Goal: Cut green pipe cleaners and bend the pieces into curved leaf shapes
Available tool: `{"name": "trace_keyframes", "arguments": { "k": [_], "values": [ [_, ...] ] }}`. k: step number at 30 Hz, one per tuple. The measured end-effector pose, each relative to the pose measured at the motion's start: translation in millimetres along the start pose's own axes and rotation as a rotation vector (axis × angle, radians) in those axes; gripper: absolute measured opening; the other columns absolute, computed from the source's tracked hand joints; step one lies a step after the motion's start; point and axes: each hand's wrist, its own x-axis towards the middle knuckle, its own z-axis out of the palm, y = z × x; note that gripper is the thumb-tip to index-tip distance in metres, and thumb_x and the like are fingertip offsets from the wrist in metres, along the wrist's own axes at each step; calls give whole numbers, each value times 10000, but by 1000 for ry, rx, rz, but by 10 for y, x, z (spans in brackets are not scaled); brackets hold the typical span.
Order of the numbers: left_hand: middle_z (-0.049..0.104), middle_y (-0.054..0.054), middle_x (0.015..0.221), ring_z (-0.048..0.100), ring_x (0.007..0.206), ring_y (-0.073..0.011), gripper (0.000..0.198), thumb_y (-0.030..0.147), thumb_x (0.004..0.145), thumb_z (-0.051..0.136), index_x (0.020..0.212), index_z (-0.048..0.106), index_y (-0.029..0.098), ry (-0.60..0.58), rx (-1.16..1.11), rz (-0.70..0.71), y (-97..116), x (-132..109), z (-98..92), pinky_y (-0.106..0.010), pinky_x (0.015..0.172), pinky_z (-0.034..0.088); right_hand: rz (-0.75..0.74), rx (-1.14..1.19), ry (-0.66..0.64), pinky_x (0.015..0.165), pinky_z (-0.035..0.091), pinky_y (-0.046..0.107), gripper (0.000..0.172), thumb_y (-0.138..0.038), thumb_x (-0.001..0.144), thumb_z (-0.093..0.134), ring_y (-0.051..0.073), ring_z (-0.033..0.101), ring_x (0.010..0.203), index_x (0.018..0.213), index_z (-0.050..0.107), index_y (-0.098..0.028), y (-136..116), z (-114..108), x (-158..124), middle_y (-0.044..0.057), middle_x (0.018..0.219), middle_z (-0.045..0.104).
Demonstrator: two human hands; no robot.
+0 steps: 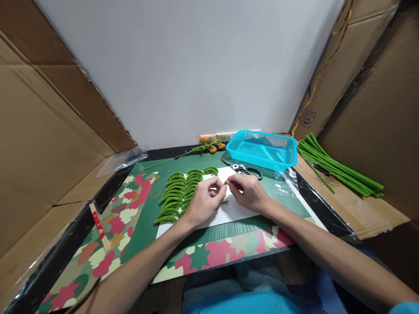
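My left hand (203,201) and my right hand (248,190) meet over a white sheet (235,209) on the green mat. Both pinch a small green pipe-cleaner piece (224,184) between their fingertips. Just left of my hands lie two rows of several curved green pipe-cleaner leaves (178,192). Black-handled scissors (247,170) rest beyond my right hand.
A turquoise plastic basket (262,150) stands at the back right. A bundle of long green pipe cleaners (337,168) lies on cardboard to the right. An orange-flowered stem (203,147) lies at the back. A wrapped chopstick pair (100,226) sits at the left. Cardboard walls flank the table.
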Motion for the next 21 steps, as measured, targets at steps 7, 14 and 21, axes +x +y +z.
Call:
{"name": "trace_keyframes", "arguments": {
  "k": [7, 14, 21],
  "values": [
    [519, 43, 629, 475, 551, -102, 264, 366, 911, 700, 767, 572, 185, 10, 4, 18, -31, -14, -31, -203, 508, 382, -17, -3, -23, 598, 381, 272, 132, -205, 1001, 540, 135, 523, 578, 920, 644, -193, 3, -34, -3, 18, 715, 651],
    [545, 33, 684, 494, 565, -104, 234, 361, 905, 718, 803, 604, 184, 54, 29, 37, -133, 3, -74, -204, 505, 383, -14, -25, -19, 593, 376, 269, 108, -183, 986, 538, 130, 522, 572, 931, 630, -201, 3, -4, 5, 14, 727, 658],
    [557, 22, 675, 509, 613, -119, 274, 364, 968, 640, 766, 598, 184, 57, 201, 109, -46, -29, -39, -228, 576, 391, -3, -89, 35, 552, 340, 258, 193, -198, 958, 547, 112, 451, 518, 767, 542, -220, 8, 64, -12, -15, 626, 590]
  ]
}}
